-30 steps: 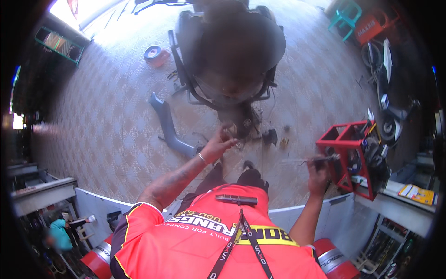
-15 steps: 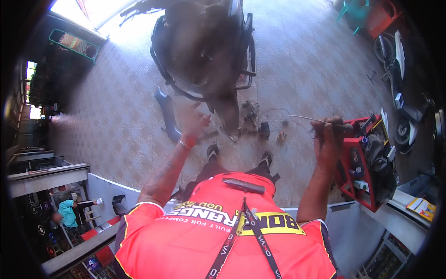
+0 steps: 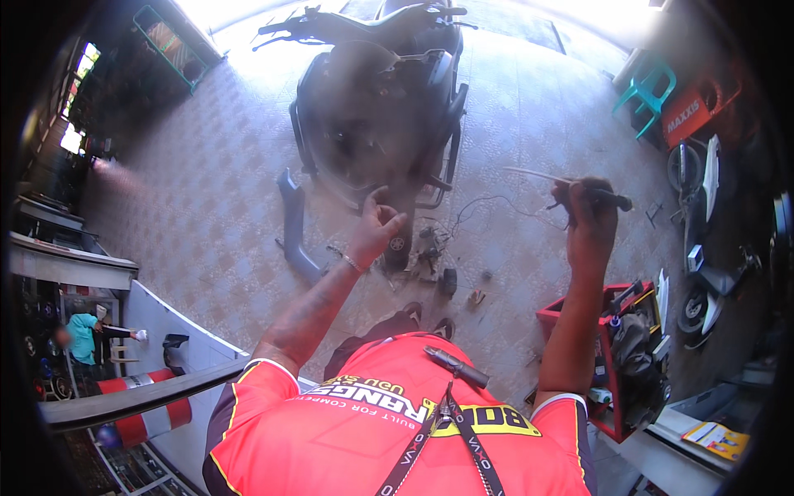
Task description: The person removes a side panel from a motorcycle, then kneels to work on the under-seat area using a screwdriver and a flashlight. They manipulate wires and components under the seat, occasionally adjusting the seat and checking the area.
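My right hand (image 3: 587, 219) is raised to the right, closed on a screwdriver (image 3: 538, 174) with a long pale shaft and a dark handle. My left hand (image 3: 372, 236), its fingers apart and partly bent, is near the lower front of a dark scooter (image 3: 364, 116) standing before me; whether it touches it I cannot tell. The scooter's middle looks hazy and hard to make out. A long grey body panel (image 3: 294, 215) lies on the floor left of my left hand. Small dark parts (image 3: 430, 248) and a thin wire lie between my hands.
A red tool trolley (image 3: 552, 316) stands below my right hand. At right are a green chair (image 3: 645, 91), a red crate (image 3: 682, 116) and another two-wheeler (image 3: 699, 298). Low walls and counters (image 3: 165, 331) border me behind. A person in teal (image 3: 83, 339) is at far left.
My right hand has risen with the screwdriver. My left hand moved left, then back slightly right and stays near the scooter. The view has shifted, showing more of the handlebars.
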The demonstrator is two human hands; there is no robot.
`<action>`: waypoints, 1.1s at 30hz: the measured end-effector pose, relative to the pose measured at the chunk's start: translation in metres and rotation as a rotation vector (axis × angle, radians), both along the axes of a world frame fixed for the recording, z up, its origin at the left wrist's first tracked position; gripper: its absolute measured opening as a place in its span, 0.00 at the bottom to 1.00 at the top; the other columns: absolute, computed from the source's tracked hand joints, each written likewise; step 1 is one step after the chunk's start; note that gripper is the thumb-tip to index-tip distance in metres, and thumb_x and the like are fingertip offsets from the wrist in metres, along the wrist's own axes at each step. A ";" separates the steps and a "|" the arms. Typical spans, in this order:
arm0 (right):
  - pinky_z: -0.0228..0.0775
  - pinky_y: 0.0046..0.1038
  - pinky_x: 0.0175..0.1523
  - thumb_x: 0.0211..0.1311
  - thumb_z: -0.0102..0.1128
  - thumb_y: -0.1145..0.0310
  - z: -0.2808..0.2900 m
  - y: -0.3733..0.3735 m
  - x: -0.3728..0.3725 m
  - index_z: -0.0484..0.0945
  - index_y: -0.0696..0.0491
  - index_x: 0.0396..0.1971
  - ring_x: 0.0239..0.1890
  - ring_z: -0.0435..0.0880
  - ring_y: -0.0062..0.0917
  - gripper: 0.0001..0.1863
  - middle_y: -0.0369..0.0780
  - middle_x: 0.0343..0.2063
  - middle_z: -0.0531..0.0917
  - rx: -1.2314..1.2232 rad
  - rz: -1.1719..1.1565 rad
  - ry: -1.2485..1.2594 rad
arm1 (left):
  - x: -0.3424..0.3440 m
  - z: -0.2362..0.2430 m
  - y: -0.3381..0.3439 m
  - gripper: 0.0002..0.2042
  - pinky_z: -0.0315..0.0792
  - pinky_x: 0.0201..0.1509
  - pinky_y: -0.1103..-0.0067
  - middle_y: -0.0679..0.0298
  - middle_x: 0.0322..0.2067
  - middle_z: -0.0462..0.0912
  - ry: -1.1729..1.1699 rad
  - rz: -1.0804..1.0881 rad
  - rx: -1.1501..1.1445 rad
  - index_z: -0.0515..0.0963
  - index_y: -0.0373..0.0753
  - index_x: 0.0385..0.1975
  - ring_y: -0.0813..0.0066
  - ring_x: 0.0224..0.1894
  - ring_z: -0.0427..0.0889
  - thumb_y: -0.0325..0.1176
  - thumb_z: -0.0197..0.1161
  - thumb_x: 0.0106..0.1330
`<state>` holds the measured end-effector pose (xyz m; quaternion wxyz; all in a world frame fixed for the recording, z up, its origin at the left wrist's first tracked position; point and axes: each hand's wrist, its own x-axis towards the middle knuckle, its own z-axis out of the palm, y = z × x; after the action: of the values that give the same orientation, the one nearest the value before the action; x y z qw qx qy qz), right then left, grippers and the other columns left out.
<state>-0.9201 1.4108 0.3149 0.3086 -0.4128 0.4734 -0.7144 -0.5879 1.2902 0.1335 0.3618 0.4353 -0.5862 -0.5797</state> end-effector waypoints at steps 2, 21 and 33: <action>0.80 0.28 0.49 0.68 0.61 0.70 0.014 -0.018 -0.005 0.74 0.57 0.42 0.39 0.86 0.27 0.08 0.43 0.36 0.84 -0.006 -0.041 0.035 | -0.002 0.007 -0.019 0.35 0.74 0.40 0.81 0.67 0.34 0.76 -0.018 0.006 -0.012 0.52 0.40 0.68 0.82 0.35 0.78 0.30 0.67 0.65; 0.78 0.31 0.49 0.69 0.60 0.69 -0.008 -0.171 -0.067 0.74 0.55 0.43 0.37 0.85 0.28 0.08 0.43 0.36 0.85 0.137 -0.038 0.011 | -0.032 0.079 -0.166 0.36 0.74 0.52 0.77 0.65 0.47 0.72 -0.158 0.113 -0.277 0.57 0.43 0.69 0.77 0.49 0.76 0.32 0.69 0.62; 0.71 0.28 0.48 0.67 0.58 0.76 -0.109 -0.432 -0.174 0.76 0.58 0.37 0.42 0.81 0.23 0.02 0.41 0.36 0.83 0.350 0.992 0.103 | -0.162 0.067 -0.242 0.31 0.73 0.54 0.78 0.61 0.53 0.73 -0.532 0.452 -0.132 0.65 0.41 0.65 0.74 0.52 0.76 0.31 0.69 0.61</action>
<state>-1.0936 0.9792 0.2056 0.6502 -0.5640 0.3480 -0.3716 -0.7502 1.0479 0.2004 0.3430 0.6651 -0.5851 -0.3124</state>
